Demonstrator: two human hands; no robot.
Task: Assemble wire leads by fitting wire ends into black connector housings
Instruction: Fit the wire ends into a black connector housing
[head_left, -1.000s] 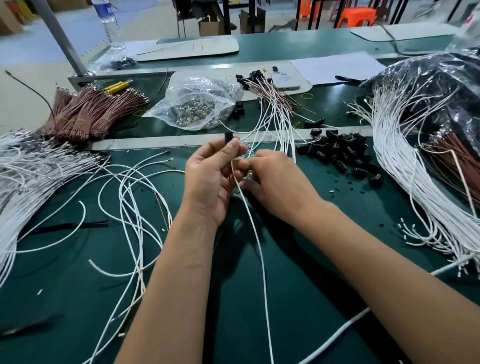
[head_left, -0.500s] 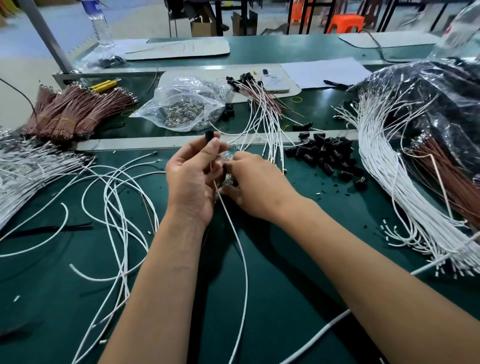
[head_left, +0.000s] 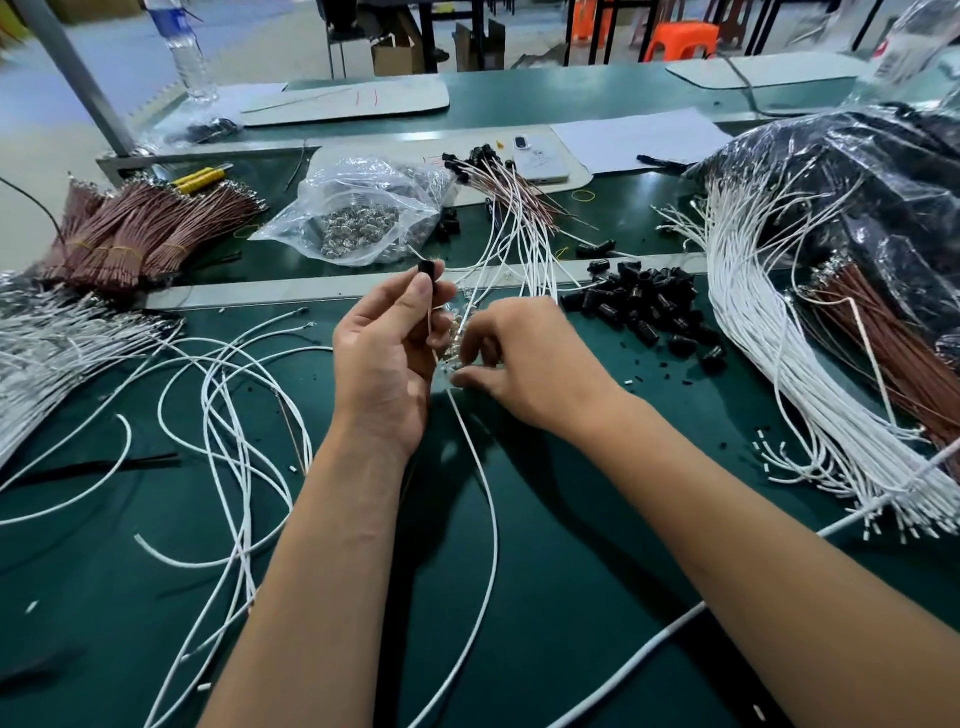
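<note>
My left hand (head_left: 382, 358) pinches a small black connector housing (head_left: 426, 270) between thumb and fingertips, held upright above the green mat. A white wire (head_left: 480, 483) runs down from between my hands and curves toward the near edge. My right hand (head_left: 524, 358) sits just right of the left, its curled fingers working at the wire end and small metal terminals (head_left: 454, 338) between the two hands. A pile of loose black housings (head_left: 644, 306) lies right of my right hand. Finished leads with black housings (head_left: 498, 176) fan out behind.
Loose white wires (head_left: 228, 415) loop at the left. A big bundle of white wires (head_left: 769, 332) and brown wires (head_left: 893, 338) lies at the right under black plastic. Brown wire bundles (head_left: 145, 228) and a clear bag of metal terminals (head_left: 358, 218) sit behind.
My hands stay close together in the same spot; the right hand's fingers have shifted slightly lower at the wire end. The view has tilted a little.
</note>
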